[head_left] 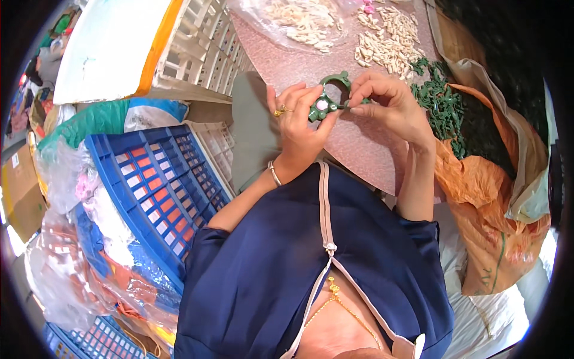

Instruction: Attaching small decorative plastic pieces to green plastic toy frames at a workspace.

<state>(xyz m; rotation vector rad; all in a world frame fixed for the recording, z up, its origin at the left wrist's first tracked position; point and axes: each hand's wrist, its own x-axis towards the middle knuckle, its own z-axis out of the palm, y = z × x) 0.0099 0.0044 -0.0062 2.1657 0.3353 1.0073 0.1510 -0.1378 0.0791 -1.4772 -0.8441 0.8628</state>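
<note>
Over the near part of a pink speckled tabletop [287, 66], my left hand [297, 122] grips a dark green plastic ring-shaped part [317, 113]. The part has a round opening and a pale pink round spot on its side. My right hand [387, 103] is at the ring's right side, thumb and forefinger pinched on a small green plastic piece that touches or nearly touches the ring. Most of that piece is hidden by the fingers. Beyond my right hand lies a heap of small dark green plastic pieces [439, 102]. A pile of small cream-coloured pieces [391, 39] sits farther back.
A clear plastic bag [257, 15] with more cream pieces lies at the far edge. White crates [200, 45] and a blue slatted basket [98, 149] stand on the left, near plastic bags. An orange woven sack [478, 197] borders the table on the right.
</note>
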